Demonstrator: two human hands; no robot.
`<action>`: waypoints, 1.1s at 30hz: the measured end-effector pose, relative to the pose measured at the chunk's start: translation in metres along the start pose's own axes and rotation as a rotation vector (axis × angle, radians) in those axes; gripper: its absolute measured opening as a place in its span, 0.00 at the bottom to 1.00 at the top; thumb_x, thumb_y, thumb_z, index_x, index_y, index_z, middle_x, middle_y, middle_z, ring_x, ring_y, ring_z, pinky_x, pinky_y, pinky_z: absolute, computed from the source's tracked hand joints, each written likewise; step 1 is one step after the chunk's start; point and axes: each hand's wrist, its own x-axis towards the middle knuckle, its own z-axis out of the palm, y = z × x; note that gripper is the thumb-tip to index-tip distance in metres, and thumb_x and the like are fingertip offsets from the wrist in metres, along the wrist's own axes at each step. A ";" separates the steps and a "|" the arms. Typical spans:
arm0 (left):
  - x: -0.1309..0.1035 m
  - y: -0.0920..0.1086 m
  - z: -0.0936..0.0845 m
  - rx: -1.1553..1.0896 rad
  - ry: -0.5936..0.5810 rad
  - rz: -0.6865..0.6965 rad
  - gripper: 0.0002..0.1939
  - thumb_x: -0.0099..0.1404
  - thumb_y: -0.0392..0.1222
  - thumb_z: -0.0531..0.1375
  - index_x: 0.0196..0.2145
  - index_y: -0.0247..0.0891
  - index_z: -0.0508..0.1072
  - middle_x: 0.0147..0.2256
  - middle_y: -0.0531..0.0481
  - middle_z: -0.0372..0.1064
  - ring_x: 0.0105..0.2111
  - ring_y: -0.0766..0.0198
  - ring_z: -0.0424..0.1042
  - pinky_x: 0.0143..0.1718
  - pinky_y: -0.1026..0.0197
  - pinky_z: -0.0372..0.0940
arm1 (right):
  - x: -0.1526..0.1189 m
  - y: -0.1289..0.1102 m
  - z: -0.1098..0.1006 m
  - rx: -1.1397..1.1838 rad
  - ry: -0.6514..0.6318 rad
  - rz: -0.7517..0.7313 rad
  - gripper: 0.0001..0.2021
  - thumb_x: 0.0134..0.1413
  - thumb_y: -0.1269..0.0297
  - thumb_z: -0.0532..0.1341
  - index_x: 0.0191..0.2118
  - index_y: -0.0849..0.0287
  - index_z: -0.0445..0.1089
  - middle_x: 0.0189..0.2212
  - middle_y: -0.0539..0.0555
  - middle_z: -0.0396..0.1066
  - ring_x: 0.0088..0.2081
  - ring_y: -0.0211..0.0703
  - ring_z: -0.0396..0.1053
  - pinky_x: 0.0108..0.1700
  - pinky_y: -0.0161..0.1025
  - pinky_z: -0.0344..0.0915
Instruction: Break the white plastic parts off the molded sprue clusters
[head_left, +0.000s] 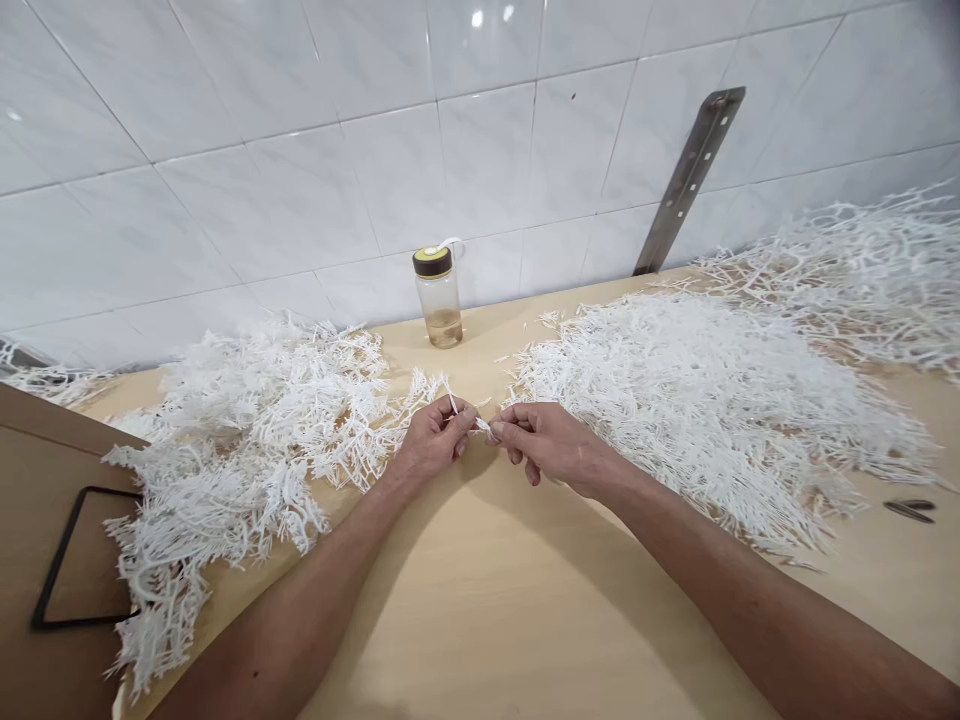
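My left hand (439,437) is closed, pinching a thin white branched plastic sprig (452,396) whose top sticks up past the fingers. My right hand (541,440) is closed too, with thumb and forefinger pinched at the white end (484,428) that spans the small gap between the hands. Whether both hands grip one and the same piece I cannot tell. Close by my left hand lies a heap of white branched sprigs (277,420). Beyond my right hand spreads a wide pile of thin white sprigs (697,390).
A clear bottle (441,300) with a dark and yellow lid and some brownish liquid stands behind my hands. Larger white branching pieces (862,270) lie at the far right. A metal bracket (690,180) leans on the tiled wall. At left is a box with a black handle (64,555).
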 end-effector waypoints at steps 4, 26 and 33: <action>-0.001 0.002 0.000 -0.027 -0.014 -0.026 0.20 0.59 0.58 0.64 0.32 0.37 0.69 0.15 0.60 0.58 0.13 0.76 0.51 0.16 0.69 0.46 | 0.003 0.003 -0.001 0.080 -0.018 0.009 0.13 0.53 0.54 0.64 0.30 0.60 0.70 0.22 0.47 0.65 0.17 0.31 0.61 0.19 0.31 0.60; -0.003 0.005 0.005 0.152 -0.039 0.092 0.13 0.58 0.49 0.64 0.33 0.34 0.73 0.19 0.56 0.64 0.18 0.72 0.59 0.21 0.67 0.54 | 0.004 0.008 0.002 0.062 -0.092 0.087 0.12 0.52 0.54 0.65 0.32 0.58 0.69 0.23 0.47 0.65 0.17 0.30 0.62 0.17 0.30 0.49; -0.004 0.008 0.008 0.177 0.047 0.066 0.13 0.57 0.49 0.64 0.32 0.35 0.73 0.17 0.58 0.62 0.18 0.71 0.60 0.21 0.66 0.56 | 0.002 0.009 0.005 -0.030 -0.039 0.022 0.10 0.54 0.58 0.62 0.29 0.59 0.69 0.21 0.45 0.62 0.16 0.30 0.60 0.18 0.30 0.54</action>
